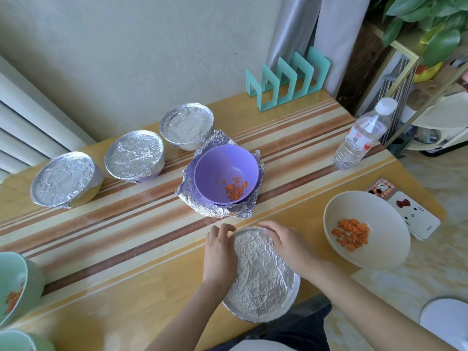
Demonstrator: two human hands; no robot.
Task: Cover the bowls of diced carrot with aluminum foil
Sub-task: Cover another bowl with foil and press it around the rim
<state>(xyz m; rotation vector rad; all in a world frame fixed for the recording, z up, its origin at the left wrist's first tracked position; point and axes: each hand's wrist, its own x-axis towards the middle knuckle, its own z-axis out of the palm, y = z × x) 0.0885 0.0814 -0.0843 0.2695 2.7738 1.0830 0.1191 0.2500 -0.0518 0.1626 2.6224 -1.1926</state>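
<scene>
Left grip cups the left rim of the nearest foiled bowl at the surface edge, right grip curls over its far rim. Just behind, a purple bowl with carrot sits on open foil; three wrapped bowls line up back-left, white bowl on the right.

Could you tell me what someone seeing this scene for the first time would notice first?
The left hand and right hand cup the foil-wrapped near bowl, front centre. Behind it, an open purple bowl of diced carrot sits on a loose foil sheet, right of three foil-covered bowls along the back.
</scene>
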